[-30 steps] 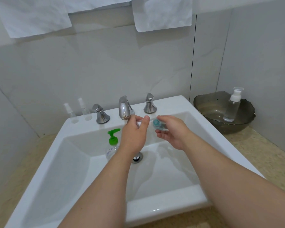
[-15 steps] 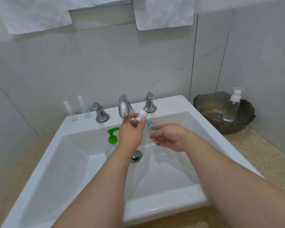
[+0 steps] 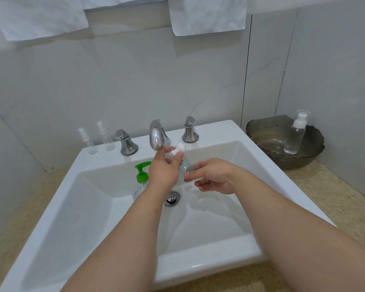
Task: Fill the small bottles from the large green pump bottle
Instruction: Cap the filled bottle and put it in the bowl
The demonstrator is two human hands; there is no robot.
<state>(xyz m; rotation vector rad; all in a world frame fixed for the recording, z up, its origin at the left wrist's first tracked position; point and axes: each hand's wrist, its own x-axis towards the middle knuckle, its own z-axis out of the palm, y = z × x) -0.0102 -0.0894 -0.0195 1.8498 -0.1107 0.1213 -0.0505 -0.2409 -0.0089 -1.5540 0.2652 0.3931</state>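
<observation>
Your left hand (image 3: pixel 163 172) pinched a small white spray cap (image 3: pixel 176 152) at frame centre. Your right hand (image 3: pixel 214 178) curled round a small clear blue-tinted bottle (image 3: pixel 185 167) just beside it. The large clear bottle with the green pump (image 3: pixel 141 179) stood in the white sink basin (image 3: pixel 93 207), left of centre. Holding the small bottle's neck upright beneath that pump was probably best.

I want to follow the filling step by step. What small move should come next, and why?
Probably lay the spray cap on the sink rim: the left hand pinches it, the right hand holds the small bottle, so no hand is free for the green pump bottle.
</observation>
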